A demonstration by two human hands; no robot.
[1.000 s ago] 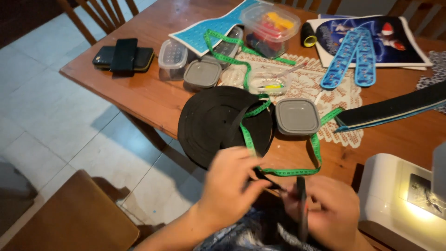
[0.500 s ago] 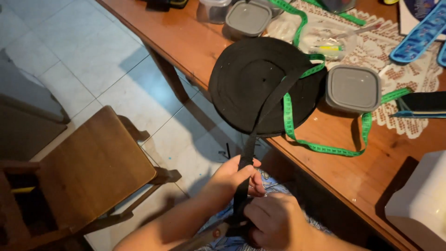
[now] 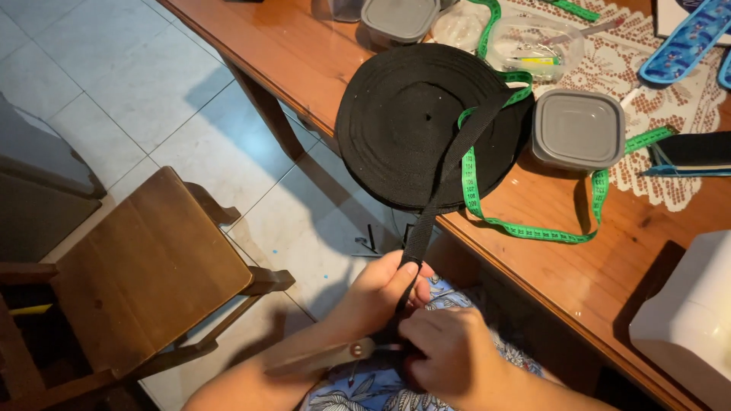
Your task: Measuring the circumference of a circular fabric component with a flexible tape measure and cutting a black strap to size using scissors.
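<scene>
Webbing strap is pulled off the black roll down past the table edge. Left hand pinches it taut; right hand, just below, grips scissors. Looks uncut so far.

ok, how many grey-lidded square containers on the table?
2. One grey-lidded container sits on the lace mat right of the black webbing roll; another is at the top edge, partly cut off. More may lie out of frame.
</scene>
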